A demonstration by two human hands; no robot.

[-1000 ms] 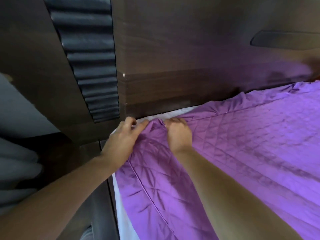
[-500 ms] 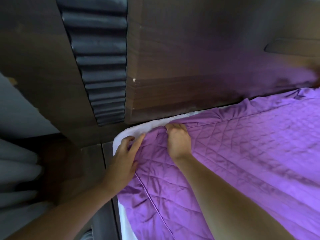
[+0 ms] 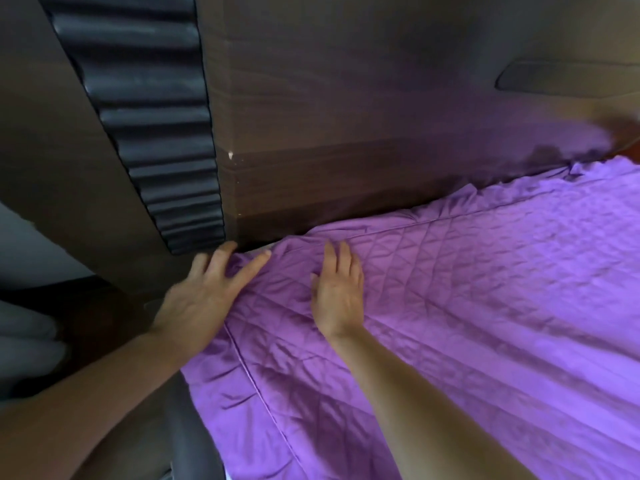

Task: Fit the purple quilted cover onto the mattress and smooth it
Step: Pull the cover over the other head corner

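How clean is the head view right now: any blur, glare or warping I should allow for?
Head view: left hand smeared with blur at the corner, right hand only slightly soft; the purple cover throws a purple sheen onto the glossy headboard; wide-angle bends the black padded panel; the cover's quilting is readable.

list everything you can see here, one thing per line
quilted cover: one, purple, spread over the bed, wrinkled at the corner by the headboard
headboard: one, dark brown wood, along the bed's far edge
padded panel: one, black, ribbed, left part of the headboard
slot: one, dark, upper right of the headboard
fabric: one piece, grey, in folds at far left
left hand: one, bare, fingers straight on the cover's corner
right hand: one, bare, flat on the cover beside it
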